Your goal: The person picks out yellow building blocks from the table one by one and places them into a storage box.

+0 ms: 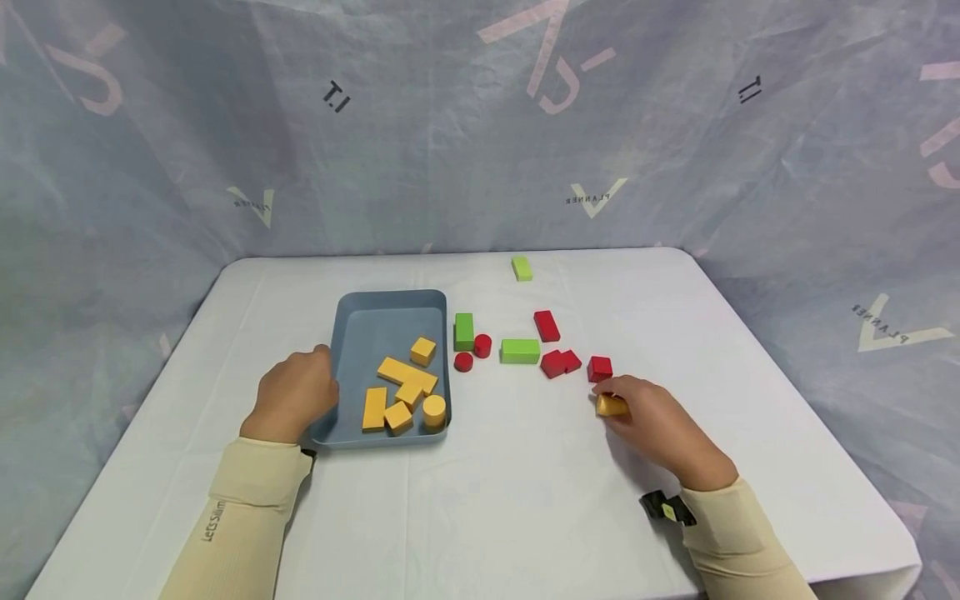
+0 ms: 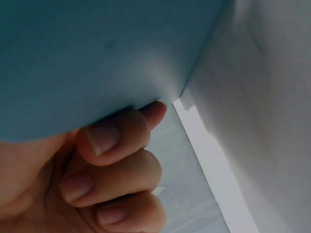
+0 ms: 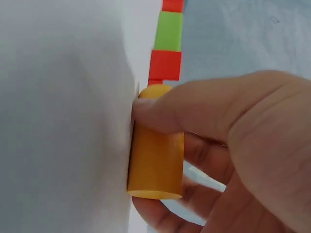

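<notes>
My left hand (image 1: 296, 392) grips the left wall of a blue-grey tray (image 1: 390, 301). In the left wrist view its curled fingers (image 2: 119, 177) lie against the tray's side (image 2: 97, 63); the thumb tip is hidden. Several yellow blocks lie in the tray's near right part, among them an upright cylinder (image 1: 434, 412) and a flat rectangular block (image 1: 374, 409). On the right of the table, my right hand (image 1: 660, 429) pinches a yellow cylinder (image 3: 155, 160) between thumb and fingers. That cylinder lies on its side, at or just above the cloth, near a red cube (image 1: 600, 368).
Between tray and right hand are green blocks (image 1: 520, 351), red cylinders (image 1: 482, 346), a red rectangular block (image 1: 547, 326) and other red pieces (image 1: 555, 363). One light green block (image 1: 522, 267) lies near the far edge of the white-covered table (image 1: 480, 525). Grey printed fabric (image 1: 450, 125) hangs behind.
</notes>
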Action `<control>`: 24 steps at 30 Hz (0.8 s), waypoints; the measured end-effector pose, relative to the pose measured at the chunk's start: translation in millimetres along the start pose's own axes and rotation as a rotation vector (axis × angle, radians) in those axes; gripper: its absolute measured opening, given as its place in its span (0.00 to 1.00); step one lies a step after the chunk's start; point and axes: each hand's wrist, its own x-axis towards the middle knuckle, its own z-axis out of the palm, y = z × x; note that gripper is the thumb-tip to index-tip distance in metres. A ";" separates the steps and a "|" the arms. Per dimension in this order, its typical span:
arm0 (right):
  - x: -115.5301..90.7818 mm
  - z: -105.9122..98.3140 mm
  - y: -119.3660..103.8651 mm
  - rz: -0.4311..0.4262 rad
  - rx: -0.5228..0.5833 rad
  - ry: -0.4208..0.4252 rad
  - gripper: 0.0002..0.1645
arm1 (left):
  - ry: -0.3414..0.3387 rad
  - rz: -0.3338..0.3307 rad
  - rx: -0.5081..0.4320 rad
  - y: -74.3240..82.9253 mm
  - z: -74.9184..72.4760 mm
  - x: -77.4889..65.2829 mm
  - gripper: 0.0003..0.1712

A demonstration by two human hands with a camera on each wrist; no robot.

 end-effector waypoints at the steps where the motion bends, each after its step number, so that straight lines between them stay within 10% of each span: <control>1: -0.6 0.5 0.1 0.001 0.005 -0.009 0.21 | 0.002 0.001 -0.001 0.0 0.1 0.0 0.08; 24: 13.7 -4.2 -20.8 -0.139 -0.161 -0.084 0.13 | -0.008 -0.030 0.001 1.5 -0.1 0.4 0.09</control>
